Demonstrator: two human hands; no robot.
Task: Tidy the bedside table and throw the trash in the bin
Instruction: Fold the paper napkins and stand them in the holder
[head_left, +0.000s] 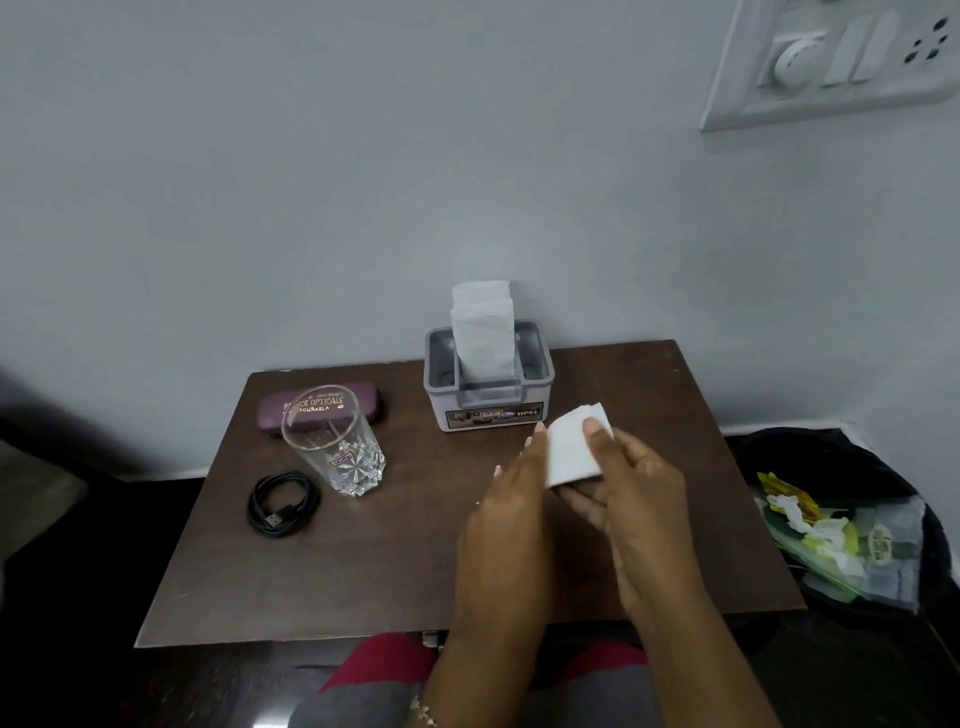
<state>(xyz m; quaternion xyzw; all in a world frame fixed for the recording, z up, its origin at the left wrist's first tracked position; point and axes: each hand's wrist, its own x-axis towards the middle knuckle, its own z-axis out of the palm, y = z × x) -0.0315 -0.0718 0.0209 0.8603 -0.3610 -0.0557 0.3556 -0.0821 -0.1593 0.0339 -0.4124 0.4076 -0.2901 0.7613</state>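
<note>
Head view shows both hands together over the right middle of the desk (363, 571), with a white tissue (571, 449) between them. The right hand (634, 499) pinches it, thumb on top and fingers below. The left hand (511, 499) lies with rather straight fingers against the tissue's left edge; its thumb is hidden, so I cannot tell if it grips. I judge the tissue is held flat like this to fold it, and it may go back to the holder (488, 384) just behind, or to the trash. The holder is a grey open box at the back of the desk, with folded tissues standing upright in its middle slot. The glass (335, 441) at left looks empty; a case (291, 410) lies closed behind it and a coiled cable (280, 501) in front. At the right edge of the frame, the black bin (852, 462) stands beside the desk and already holds wrappers (810, 519) and crumpled paper.
</note>
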